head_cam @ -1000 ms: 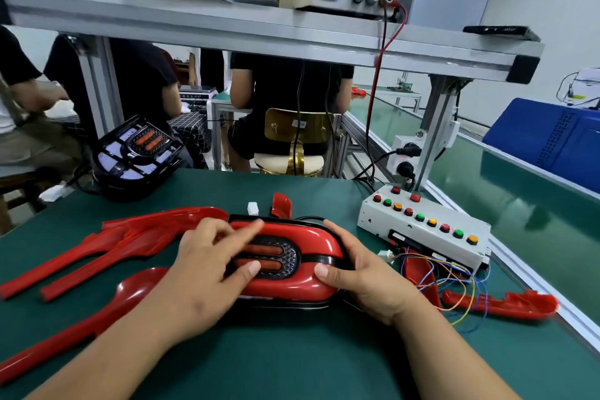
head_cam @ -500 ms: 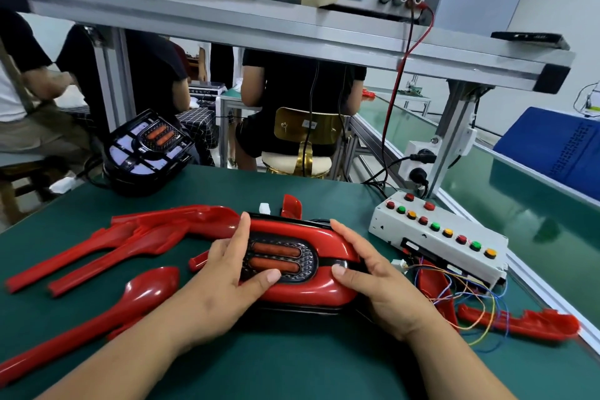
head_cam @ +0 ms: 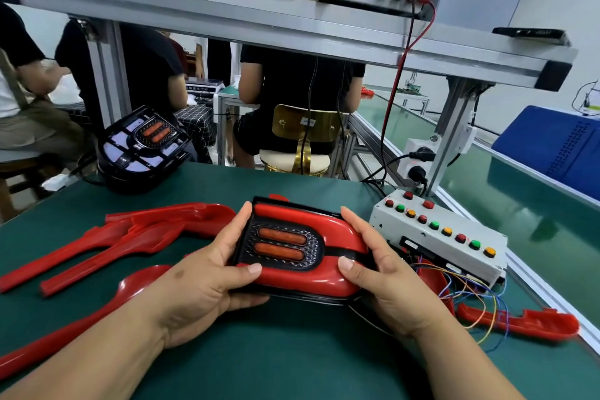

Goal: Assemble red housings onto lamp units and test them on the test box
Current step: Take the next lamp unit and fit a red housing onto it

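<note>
Aluminium shelf frame (head_cam: 292, 26); gold chair (head_cam: 305, 127) behind.

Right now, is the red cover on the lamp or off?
On: the red housing surrounds the black lamp unit gripped by left hand and right hand.

We hold one lamp unit (head_cam: 282, 245), red housing (head_cam: 308, 282) fitted, just left of the test box (head_cam: 438, 237). Left hand (head_cam: 207, 282) grips the end far from the box; right hand (head_cam: 386, 282) grips the end near it, fingers curled over both.

Loose red housings (head_cam: 130, 237) lie on the tabletop (head_cam: 292, 360) further left of the box. A single red housing (head_cam: 532, 325) lies in front of the box, crossed by its coloured wires (head_cam: 470, 292). A black lamp unit (head_cam: 143, 146) sits well left of the box.
</note>
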The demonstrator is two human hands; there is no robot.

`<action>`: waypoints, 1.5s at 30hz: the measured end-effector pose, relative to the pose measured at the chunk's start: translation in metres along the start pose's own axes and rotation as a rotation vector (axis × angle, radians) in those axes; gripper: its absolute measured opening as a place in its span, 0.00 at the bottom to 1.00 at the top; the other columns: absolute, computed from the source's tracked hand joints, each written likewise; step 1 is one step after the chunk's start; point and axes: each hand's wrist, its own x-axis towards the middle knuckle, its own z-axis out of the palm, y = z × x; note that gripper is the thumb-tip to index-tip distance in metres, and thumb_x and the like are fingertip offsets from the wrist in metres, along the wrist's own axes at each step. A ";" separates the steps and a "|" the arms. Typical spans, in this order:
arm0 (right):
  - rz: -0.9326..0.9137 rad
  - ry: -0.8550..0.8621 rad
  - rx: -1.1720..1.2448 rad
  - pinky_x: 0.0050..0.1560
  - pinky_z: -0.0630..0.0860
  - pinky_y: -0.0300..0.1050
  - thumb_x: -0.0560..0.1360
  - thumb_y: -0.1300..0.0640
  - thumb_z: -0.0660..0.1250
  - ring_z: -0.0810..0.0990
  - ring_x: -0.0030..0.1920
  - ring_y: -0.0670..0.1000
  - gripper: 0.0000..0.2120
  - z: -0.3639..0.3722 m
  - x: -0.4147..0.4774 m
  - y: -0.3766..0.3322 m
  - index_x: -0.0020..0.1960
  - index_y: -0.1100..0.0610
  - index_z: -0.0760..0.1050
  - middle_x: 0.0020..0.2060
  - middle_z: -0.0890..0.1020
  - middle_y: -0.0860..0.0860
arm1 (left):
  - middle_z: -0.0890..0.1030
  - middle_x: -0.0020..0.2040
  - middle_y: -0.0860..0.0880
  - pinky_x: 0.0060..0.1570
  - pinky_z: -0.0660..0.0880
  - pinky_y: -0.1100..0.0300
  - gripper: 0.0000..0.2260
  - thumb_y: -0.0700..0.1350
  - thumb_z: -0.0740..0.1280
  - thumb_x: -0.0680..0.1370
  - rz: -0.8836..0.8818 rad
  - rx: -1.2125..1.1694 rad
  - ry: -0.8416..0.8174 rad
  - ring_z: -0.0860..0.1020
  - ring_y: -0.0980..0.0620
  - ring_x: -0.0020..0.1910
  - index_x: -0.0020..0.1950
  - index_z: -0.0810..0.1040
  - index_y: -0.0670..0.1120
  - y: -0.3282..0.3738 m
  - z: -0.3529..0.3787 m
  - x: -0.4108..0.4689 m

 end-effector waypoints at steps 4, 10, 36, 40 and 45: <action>0.002 -0.005 0.004 0.63 0.75 0.47 0.68 0.53 0.76 0.76 0.66 0.51 0.34 -0.001 0.000 -0.001 0.69 0.36 0.69 0.65 0.78 0.44 | 0.82 0.58 0.60 0.44 0.81 0.56 0.38 0.37 0.70 0.68 0.052 0.012 0.012 0.83 0.52 0.54 0.65 0.68 0.75 -0.002 0.001 0.002; 0.011 -0.006 -0.035 0.69 0.71 0.52 0.66 0.48 0.78 0.75 0.67 0.50 0.36 -0.002 0.001 -0.001 0.70 0.35 0.68 0.67 0.76 0.43 | 0.82 0.58 0.59 0.44 0.81 0.55 0.39 0.35 0.70 0.70 0.046 0.021 0.038 0.83 0.51 0.54 0.65 0.67 0.76 -0.003 0.002 0.005; 0.035 0.042 -0.046 0.60 0.77 0.46 0.72 0.69 0.70 0.80 0.60 0.52 0.31 0.015 -0.002 -0.009 0.68 0.43 0.74 0.61 0.81 0.48 | 0.72 0.64 0.64 0.66 0.64 0.61 0.18 0.55 0.62 0.79 0.468 1.264 0.224 0.70 0.57 0.66 0.69 0.70 0.65 0.018 -0.006 0.023; -0.037 0.150 -0.056 0.53 0.79 0.42 0.73 0.57 0.73 0.82 0.56 0.48 0.22 0.030 0.000 -0.007 0.65 0.44 0.77 0.58 0.82 0.47 | 0.73 0.55 0.67 0.59 0.66 0.63 0.17 0.52 0.65 0.79 0.513 1.242 0.234 0.72 0.59 0.57 0.67 0.74 0.65 0.019 -0.007 0.026; -0.127 0.326 -0.136 0.50 0.77 0.33 0.72 0.45 0.67 0.82 0.54 0.42 0.15 0.041 0.007 0.000 0.59 0.42 0.80 0.55 0.84 0.44 | 0.71 0.51 0.64 0.57 0.62 0.67 0.19 0.47 0.66 0.80 0.487 1.151 0.224 0.68 0.59 0.54 0.67 0.72 0.67 0.015 -0.001 0.028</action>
